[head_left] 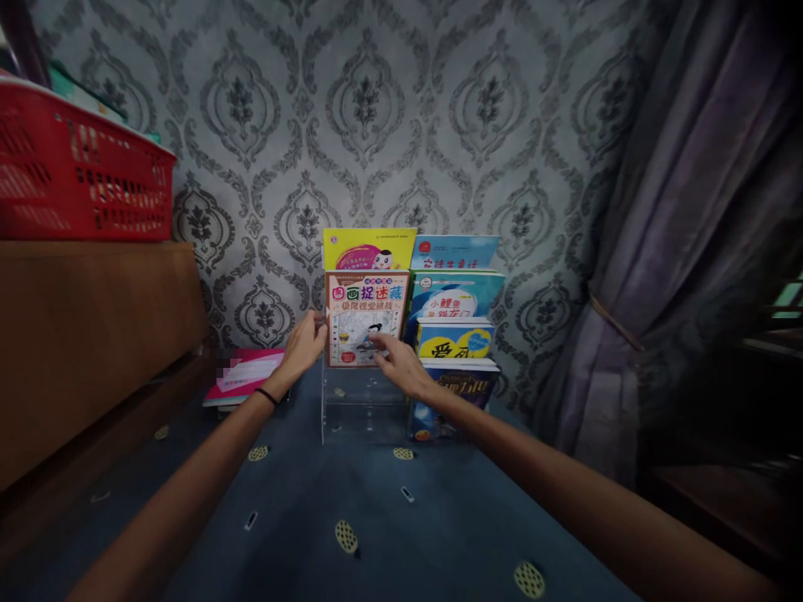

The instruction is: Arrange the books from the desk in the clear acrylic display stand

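A picture book (351, 322) with a brown-edged cover and colourful lettering stands upright in the left column of a clear acrylic book rack (364, 410). My left hand (306, 343), a black band at its wrist, has bent fingers closed at the book's left edge; the fingertips are partly hidden. In front of the cover's lower right is my right hand (401, 365), thumb and fingers apart, touching or nearly touching the cover. Behind that book rises a yellow book (370, 242). The right column holds a light blue book (464, 249), a teal book (457, 293), a yellow-and-blue book (455, 341) and a dark blue book (452, 401).
A pink book (244, 376) lies on a small stack at the left, on the dark blue patterned cloth (301, 518). A red plastic basket (88, 167) sits on a wooden cabinet (94, 334). Patterned wallpaper stands behind, and a tied purple-grey curtain (633, 251) hangs right.
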The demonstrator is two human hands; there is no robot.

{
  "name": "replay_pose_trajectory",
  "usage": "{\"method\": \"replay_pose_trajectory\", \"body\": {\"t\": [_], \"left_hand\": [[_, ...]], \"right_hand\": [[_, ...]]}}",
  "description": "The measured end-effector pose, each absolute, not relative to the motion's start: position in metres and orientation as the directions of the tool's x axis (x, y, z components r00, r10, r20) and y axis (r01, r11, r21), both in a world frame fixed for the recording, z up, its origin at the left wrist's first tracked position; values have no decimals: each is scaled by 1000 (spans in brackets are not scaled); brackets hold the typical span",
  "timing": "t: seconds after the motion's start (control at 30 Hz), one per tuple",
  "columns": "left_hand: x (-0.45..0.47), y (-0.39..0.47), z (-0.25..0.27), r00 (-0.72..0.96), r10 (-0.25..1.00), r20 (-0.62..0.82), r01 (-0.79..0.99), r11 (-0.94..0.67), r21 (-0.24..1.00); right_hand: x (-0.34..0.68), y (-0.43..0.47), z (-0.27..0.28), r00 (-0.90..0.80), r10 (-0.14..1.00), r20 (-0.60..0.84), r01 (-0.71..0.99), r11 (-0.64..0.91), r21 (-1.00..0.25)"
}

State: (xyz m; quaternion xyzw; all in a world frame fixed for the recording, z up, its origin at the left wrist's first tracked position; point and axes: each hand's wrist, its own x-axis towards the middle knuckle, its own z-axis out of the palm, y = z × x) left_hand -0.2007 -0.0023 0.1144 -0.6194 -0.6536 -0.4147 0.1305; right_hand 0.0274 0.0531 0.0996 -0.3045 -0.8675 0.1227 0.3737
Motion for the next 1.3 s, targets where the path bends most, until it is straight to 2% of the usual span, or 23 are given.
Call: {"method": "replay_pose_trajectory", "body": {"t": [0.13, 0.27, 0.43, 0.57, 0.77, 1.3], "left_hand": [[-210, -15, 90, -202, 719, 665, 924, -86, 373], [-221, -38, 47, -192, 770, 608, 947, -17, 321], [-236, -68, 4, -215, 809, 547, 968, 102, 228], [-255, -77, -18, -303, 788, 535, 952, 228, 203], [-279, -80, -38, -351, 785, 510, 936, 309, 169], [-293, -93, -24, -263, 864, 430, 958, 285, 15]], "right_hand": [[29, 30, 79, -577, 606, 547, 391, 793, -466], [27, -9, 33, -680, 591, 434, 306, 767, -564], [22, -52, -36, -742, 611, 277, 229, 619, -751], [18, -67, -73, -723, 646, 246, 151, 495, -856], [22, -72, -81, -694, 664, 278, 143, 506, -850], [24, -73, -81, -708, 655, 265, 162, 516, -841]]}}
